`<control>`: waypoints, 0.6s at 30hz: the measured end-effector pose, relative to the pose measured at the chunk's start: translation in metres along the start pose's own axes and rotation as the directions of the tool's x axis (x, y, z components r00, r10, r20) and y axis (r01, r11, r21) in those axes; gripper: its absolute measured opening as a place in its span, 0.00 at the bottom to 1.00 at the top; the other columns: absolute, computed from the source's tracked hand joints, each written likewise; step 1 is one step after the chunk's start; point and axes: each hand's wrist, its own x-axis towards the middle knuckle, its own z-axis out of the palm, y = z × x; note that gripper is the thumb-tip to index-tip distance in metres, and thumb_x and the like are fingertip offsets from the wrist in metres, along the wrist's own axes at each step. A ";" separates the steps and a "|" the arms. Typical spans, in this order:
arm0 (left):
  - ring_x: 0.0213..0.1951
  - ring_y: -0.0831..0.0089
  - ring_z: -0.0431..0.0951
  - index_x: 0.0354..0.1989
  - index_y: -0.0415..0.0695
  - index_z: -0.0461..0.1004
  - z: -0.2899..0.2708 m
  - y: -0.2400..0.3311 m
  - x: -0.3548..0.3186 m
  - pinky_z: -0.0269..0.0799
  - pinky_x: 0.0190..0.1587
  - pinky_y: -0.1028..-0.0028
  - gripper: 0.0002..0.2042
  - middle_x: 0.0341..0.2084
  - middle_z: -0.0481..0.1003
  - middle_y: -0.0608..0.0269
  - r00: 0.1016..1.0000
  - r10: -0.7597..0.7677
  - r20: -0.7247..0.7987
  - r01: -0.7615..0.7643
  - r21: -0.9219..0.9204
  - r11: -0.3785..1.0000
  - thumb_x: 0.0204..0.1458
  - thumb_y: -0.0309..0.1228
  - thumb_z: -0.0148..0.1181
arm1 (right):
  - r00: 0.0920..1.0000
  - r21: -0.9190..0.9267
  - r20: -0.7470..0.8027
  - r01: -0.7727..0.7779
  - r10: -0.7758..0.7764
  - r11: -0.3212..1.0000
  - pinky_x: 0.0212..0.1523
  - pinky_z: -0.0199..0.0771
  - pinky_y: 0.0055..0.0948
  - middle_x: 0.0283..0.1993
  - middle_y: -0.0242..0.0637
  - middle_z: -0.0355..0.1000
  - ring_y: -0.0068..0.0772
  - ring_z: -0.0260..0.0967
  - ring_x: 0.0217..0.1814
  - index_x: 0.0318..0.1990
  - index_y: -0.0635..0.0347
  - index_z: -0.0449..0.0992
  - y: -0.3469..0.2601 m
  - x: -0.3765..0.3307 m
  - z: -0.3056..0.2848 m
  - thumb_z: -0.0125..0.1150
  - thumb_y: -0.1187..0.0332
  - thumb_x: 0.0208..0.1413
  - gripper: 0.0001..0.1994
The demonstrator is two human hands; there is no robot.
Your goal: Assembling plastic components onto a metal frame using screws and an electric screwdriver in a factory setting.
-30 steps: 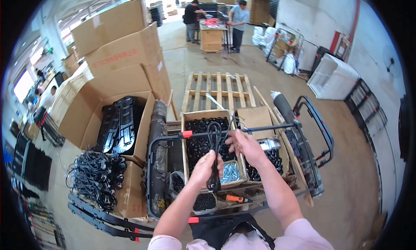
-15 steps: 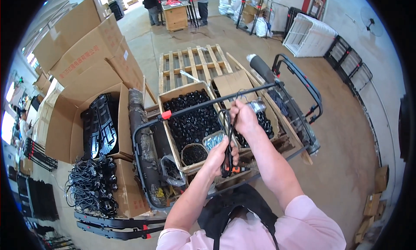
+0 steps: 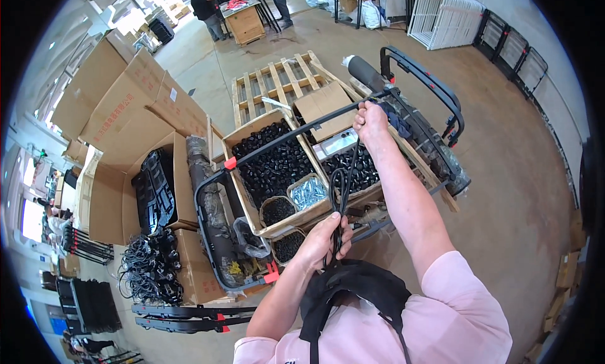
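Note:
A looped bundle of black cable (image 3: 341, 186) is gripped in my left hand (image 3: 326, 239), close in front of my body. One strand of it runs up and away to my right hand (image 3: 372, 120), whose fingers are closed round it at the far bar of a black tubular frame (image 3: 293, 134). Whether that hand also grips the bar is hard to tell. The frame has red clips and lies across wooden bins. Under it, a wooden bin (image 3: 256, 222) holds many small black plastic parts (image 3: 277, 159), and a small tray of silver screws (image 3: 309, 192) sits in its near corner.
Left stand a large open carton (image 3: 107, 200) with black molded panels and a heap of black cables (image 3: 151, 263). A wooden pallet (image 3: 277, 80) lies beyond the bins. A wrapped roller (image 3: 368, 74) is at the right. White frames (image 3: 444, 17) lean near the wall; people stand far off.
My right hand has moved up and right, drawing a cable strand out from the bundle. My left hand stays low with the bundle. The view has shifted, and the orange tool is no longer visible.

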 end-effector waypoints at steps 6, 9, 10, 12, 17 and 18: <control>0.24 0.74 0.73 0.39 0.45 0.67 0.027 -0.046 0.005 0.71 0.27 0.73 0.20 0.28 0.72 0.65 0.987 0.097 -0.126 -0.022 0.497 0.867 0.76 0.49 0.39 | 0.991 -0.041 0.058 0.120 -0.118 0.992 0.17 0.48 0.24 0.20 0.21 0.58 0.17 0.53 0.17 0.37 0.56 0.72 -0.020 -0.021 -0.046 0.53 0.60 0.70 0.11; 0.31 0.75 0.76 0.41 0.41 0.70 0.001 -0.102 -0.004 0.74 0.38 0.72 0.19 0.31 0.75 0.63 0.988 0.143 -0.064 -0.078 0.593 0.801 0.76 0.44 0.42 | 0.950 -0.190 0.307 0.120 -0.057 0.974 0.18 0.47 0.22 0.21 0.20 0.58 0.15 0.52 0.18 0.35 0.56 0.73 -0.027 -0.089 -0.059 0.55 0.59 0.71 0.13; 0.34 0.75 0.77 0.43 0.40 0.71 0.000 -0.116 -0.011 0.75 0.42 0.72 0.18 0.33 0.76 0.62 0.987 0.139 -0.083 -0.063 0.589 0.805 0.76 0.42 0.43 | 0.919 -0.250 0.395 0.124 -0.016 0.960 0.19 0.47 0.22 0.21 0.20 0.57 0.14 0.52 0.19 0.35 0.57 0.73 -0.033 -0.118 -0.064 0.55 0.58 0.72 0.14; 0.45 0.71 0.78 0.52 0.38 0.72 0.001 -0.121 -0.023 0.75 0.52 0.69 0.15 0.40 0.78 0.58 0.991 0.102 -0.085 -0.032 0.595 0.803 0.74 0.39 0.48 | 0.851 -0.264 0.517 0.058 0.090 0.963 0.22 0.49 0.22 0.22 0.19 0.56 0.15 0.50 0.21 0.35 0.56 0.72 -0.039 -0.160 -0.082 0.54 0.56 0.74 0.16; 0.59 0.61 0.76 0.65 0.36 0.70 0.021 -0.063 -0.062 0.69 0.64 0.64 0.22 0.57 0.75 0.50 0.548 0.773 -0.321 -0.136 0.877 0.461 0.61 0.24 0.58 | 0.626 -0.463 0.681 -0.036 0.381 0.886 0.26 0.49 0.20 0.24 0.21 0.60 0.13 0.52 0.24 0.33 0.60 0.74 -0.045 -0.239 -0.111 0.54 0.56 0.74 0.19; 0.58 0.61 0.76 0.63 0.36 0.72 0.026 -0.047 -0.073 0.68 0.65 0.64 0.20 0.57 0.76 0.51 0.402 0.881 -0.250 -0.146 0.932 0.331 0.62 0.23 0.57 | 0.599 -0.475 0.688 -0.056 0.410 0.878 0.26 0.49 0.20 0.24 0.21 0.60 0.13 0.52 0.24 0.33 0.60 0.74 -0.041 -0.247 -0.117 0.54 0.56 0.74 0.19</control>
